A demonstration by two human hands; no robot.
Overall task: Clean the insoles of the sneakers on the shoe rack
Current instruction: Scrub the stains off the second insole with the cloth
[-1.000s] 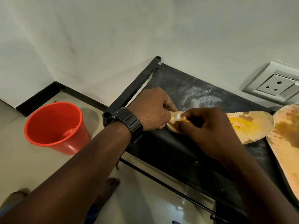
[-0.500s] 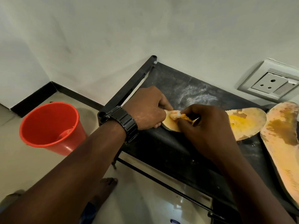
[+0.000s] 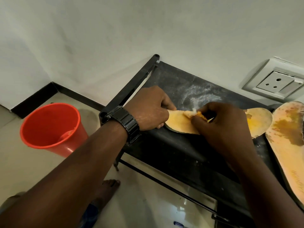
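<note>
Right hand point(image 3: 220, 127) slid the wad point(image 3: 194, 112) along the insole point(image 3: 178, 124); bucket point(image 3: 49, 125) contents unclear.

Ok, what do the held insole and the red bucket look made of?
Insole: likely foam with a matte top, since its end bends up in the left hand. Bucket: looks like glossy red plastic, with highlights on its wall.
</note>
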